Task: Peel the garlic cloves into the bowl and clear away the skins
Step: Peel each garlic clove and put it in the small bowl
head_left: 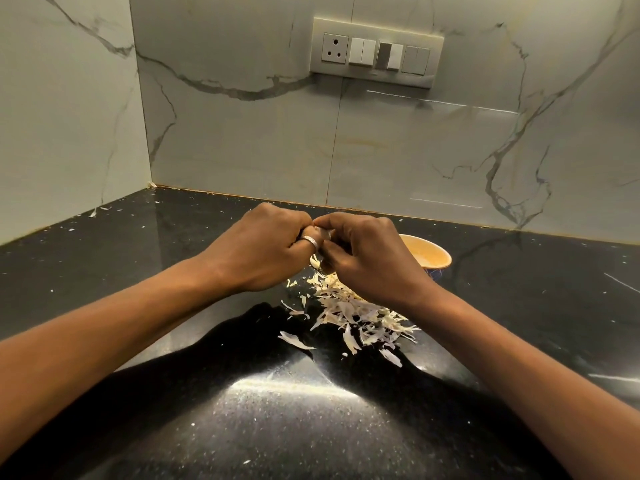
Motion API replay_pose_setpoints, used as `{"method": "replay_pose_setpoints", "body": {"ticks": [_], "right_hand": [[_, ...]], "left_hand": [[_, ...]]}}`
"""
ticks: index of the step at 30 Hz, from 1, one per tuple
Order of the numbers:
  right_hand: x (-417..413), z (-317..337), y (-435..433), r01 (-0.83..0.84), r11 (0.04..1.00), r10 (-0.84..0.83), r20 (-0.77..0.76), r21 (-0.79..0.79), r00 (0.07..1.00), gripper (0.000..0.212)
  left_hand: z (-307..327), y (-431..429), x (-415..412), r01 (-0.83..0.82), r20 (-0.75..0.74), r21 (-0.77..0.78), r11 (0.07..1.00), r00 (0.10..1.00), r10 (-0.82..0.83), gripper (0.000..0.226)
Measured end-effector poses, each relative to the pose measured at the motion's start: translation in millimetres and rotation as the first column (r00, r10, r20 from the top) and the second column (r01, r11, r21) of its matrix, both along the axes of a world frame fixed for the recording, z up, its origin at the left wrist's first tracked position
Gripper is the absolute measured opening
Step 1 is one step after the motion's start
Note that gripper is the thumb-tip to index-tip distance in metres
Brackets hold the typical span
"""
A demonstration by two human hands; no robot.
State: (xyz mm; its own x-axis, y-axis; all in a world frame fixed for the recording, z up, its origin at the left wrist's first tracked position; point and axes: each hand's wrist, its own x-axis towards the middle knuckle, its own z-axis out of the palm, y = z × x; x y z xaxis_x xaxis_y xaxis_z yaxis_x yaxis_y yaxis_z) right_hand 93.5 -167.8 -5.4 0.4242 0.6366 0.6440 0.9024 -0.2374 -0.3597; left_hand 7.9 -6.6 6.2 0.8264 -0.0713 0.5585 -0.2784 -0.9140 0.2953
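Note:
My left hand (258, 247) and my right hand (363, 258) meet fingertip to fingertip above the black counter. Both have curled fingers pinching a small garlic clove (320, 233), which is mostly hidden between them. A ring sits on my left thumb. Below and in front of my hands lies a pile of pale garlic skins (349, 311). An orange bowl (433, 254) stands just behind my right hand, half hidden by it; its contents are not visible.
The black speckled counter (277, 410) runs into a corner of white marble walls. A switch plate with a socket (377, 51) is on the back wall. Small skin flakes (100, 209) lie scattered near the left wall.

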Motion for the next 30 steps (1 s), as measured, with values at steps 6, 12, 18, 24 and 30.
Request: {"method": "replay_pose_setpoints", "body": {"ticks": [6, 12, 18, 24, 30], "right_hand": [[-4, -3, -1, -0.010, 0.997, 0.012, 0.032, -0.073, 0.999, 0.014], [-5, -3, 0, -0.018, 0.998, 0.018, -0.004, -0.058, 1.000, 0.019], [-8, -3, 0, -0.019, 1.000, 0.018, -0.048, -0.025, 0.999, 0.020], [-11, -2, -1, -0.022, 1.000, 0.022, -0.101, -0.001, 0.995, 0.022], [-12, -2, 0, -0.019, 0.999, 0.023, -0.149, 0.028, 0.988, 0.022]], "left_hand": [[-6, 1, 3, 0.006, 0.011, 0.039, 0.999, 1.000, -0.007, 0.032], [-7, -6, 1, 0.004, 0.133, -0.048, 0.999, 0.991, 0.002, 0.049], [-11, -12, 0, -0.045, 0.114, -0.242, 0.969, 0.991, 0.075, 0.038], [-9, -18, -6, -0.064, 0.039, -0.349, 0.935, 0.996, 0.083, 0.037], [-5, -20, -7, -0.065, -0.019, -0.470, 0.880, 0.998, 0.064, 0.052]]}}
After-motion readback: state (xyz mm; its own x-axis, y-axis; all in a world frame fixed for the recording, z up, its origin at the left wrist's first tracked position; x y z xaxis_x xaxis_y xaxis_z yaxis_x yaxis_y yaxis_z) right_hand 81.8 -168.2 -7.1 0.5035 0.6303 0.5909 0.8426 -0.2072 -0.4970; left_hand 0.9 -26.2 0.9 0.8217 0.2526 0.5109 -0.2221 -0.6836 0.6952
